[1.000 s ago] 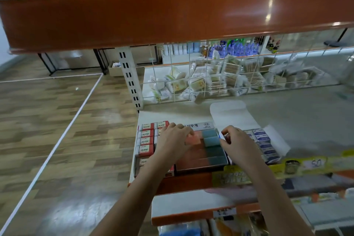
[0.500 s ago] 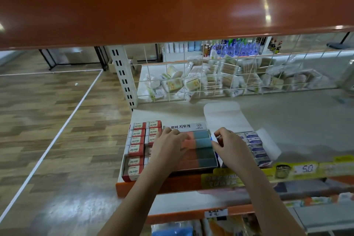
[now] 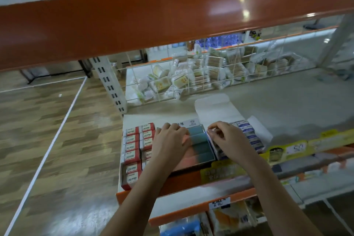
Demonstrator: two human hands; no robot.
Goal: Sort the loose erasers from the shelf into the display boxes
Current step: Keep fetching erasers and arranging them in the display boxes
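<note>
Currently both hands are at the front of the shelf [image 3: 287,101], over the display boxes.

Left hand [image 3: 170,141]: palm down, fingers fairly straight, lying flat on the left part of the middle box [image 3: 199,140], the one with the two-tone erasers (pink on the left, teal on the right) stacked in a row. Not curled round anything as far as visible. It also overlaps the right edge of the red box [image 3: 134,151].

Right hand [image 3: 228,138]: fingers curled, thumb and fingertips pinched together at the left edge of the white box [image 3: 254,136]. Something small and pale sits between the fingertips, probably an eraser [image 3: 210,131], but blur makes it hard to confirm. It sits right at the seam between the middle box and the white box.

Layout, left to right, boxes touching:
- red box: two columns of red/white "2B" erasers, looks full
- middle box: pink/teal erasers, label strip at the back
- white box: lid flap [image 3: 212,109] folded open toward the back, blue/white erasers in a column along its right side

Wire basket [image 3: 191,80] of packets stands behind, at the back of the shelf. Yellow price strip [image 3: 298,147] runs along the front edge right of the hands. Orange beam [image 3: 153,17] of the upper shelf crosses the top of the view.
</note>
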